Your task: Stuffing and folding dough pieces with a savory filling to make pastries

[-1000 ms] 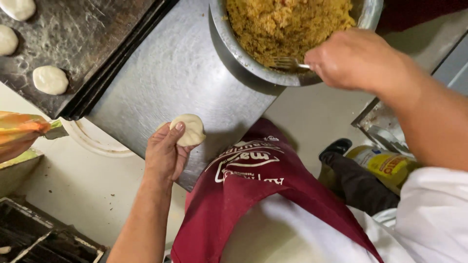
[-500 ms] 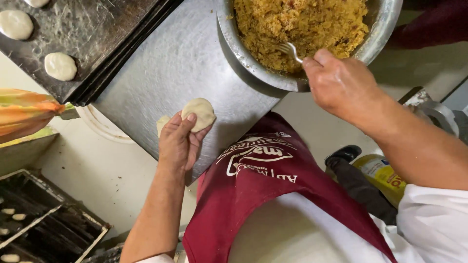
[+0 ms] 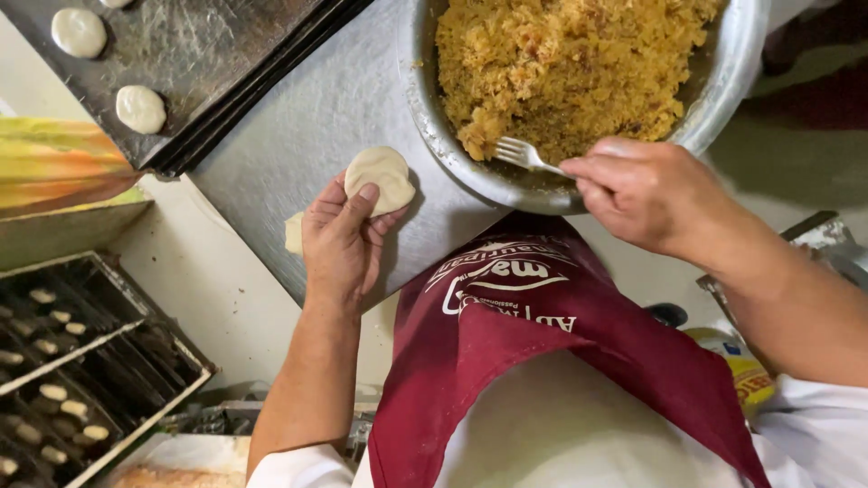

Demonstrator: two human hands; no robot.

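My left hand (image 3: 342, 239) holds a flat round disc of pale dough (image 3: 381, 177) at its fingertips, above the steel table (image 3: 298, 126). A second piece of dough (image 3: 294, 232) peeks out behind the hand at the table's edge. My right hand (image 3: 644, 190) grips a metal fork (image 3: 524, 157) whose tines rest in the yellow crumbly filling (image 3: 565, 68) inside a large steel bowl (image 3: 723, 90). The two hands are roughly a hand's width apart.
A dark baking tray (image 3: 208, 54) at the upper left carries round dough pieces (image 3: 140, 108). A rack of trays (image 3: 63, 361) with small baked pieces stands at the lower left. I wear a maroon apron (image 3: 542, 334). A yellow-labelled container (image 3: 741, 370) sits low on the right.
My left hand has lifted the dough disc up and toward the bowl. My right hand has drawn the fork to the near rim of the bowl, into the filling.
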